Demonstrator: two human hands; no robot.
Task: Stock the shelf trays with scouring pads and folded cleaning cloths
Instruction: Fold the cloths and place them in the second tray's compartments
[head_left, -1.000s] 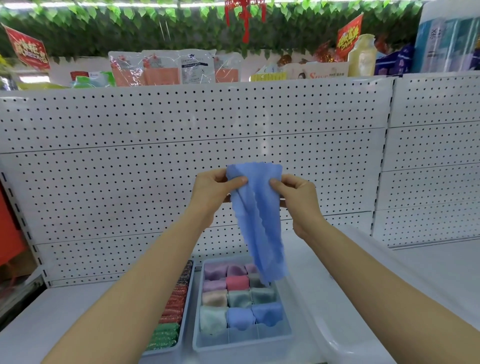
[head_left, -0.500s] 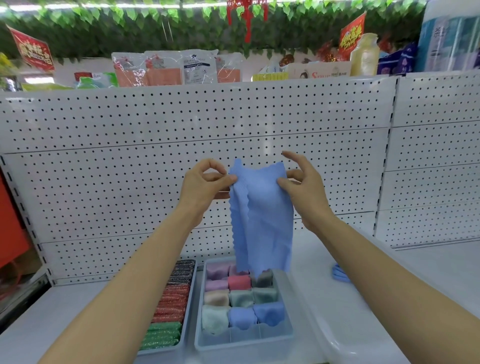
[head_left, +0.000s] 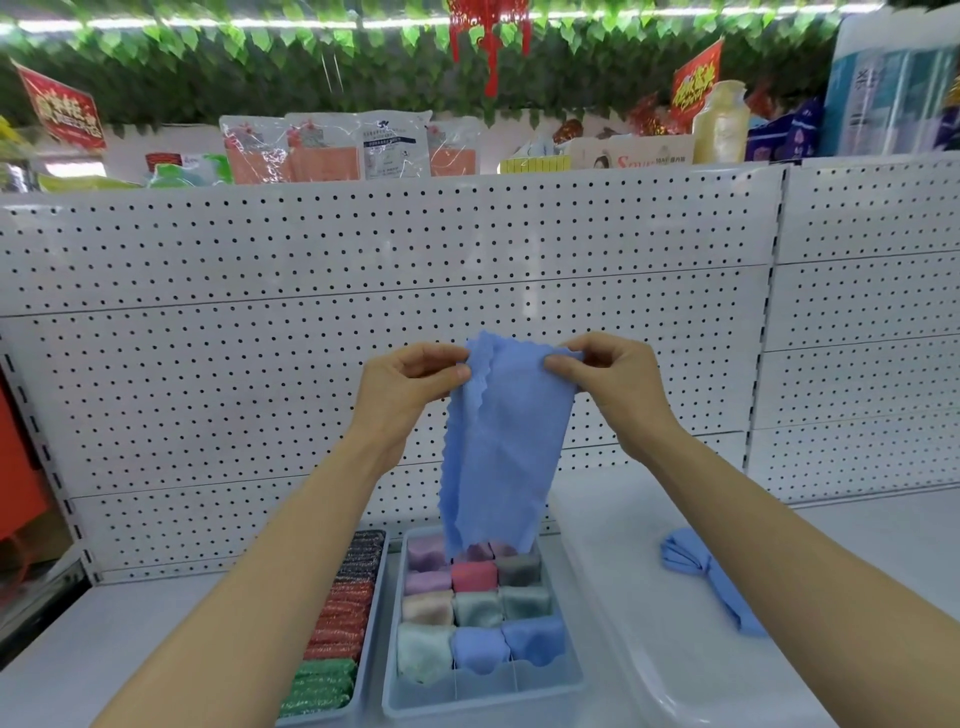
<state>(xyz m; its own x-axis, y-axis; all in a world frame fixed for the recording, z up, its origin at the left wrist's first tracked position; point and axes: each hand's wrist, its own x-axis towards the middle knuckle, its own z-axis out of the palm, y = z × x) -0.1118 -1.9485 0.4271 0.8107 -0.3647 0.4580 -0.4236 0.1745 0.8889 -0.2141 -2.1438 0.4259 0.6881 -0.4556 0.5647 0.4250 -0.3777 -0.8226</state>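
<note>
Left hand (head_left: 402, 382) and right hand (head_left: 613, 376) each pinch a top corner of a blue cleaning cloth (head_left: 501, 447), which hangs in front of a white pegboard (head_left: 260, 364), above a divided tray (head_left: 563, 680) of folded cloths, beside a tray of scouring pads (head_left: 337, 623).

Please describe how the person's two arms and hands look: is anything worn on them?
Both forearms are bare up to the frame edge, with no sleeve in view. The left hand and the right hand wear no gloves; no ring, watch or bracelet is visible.
</note>
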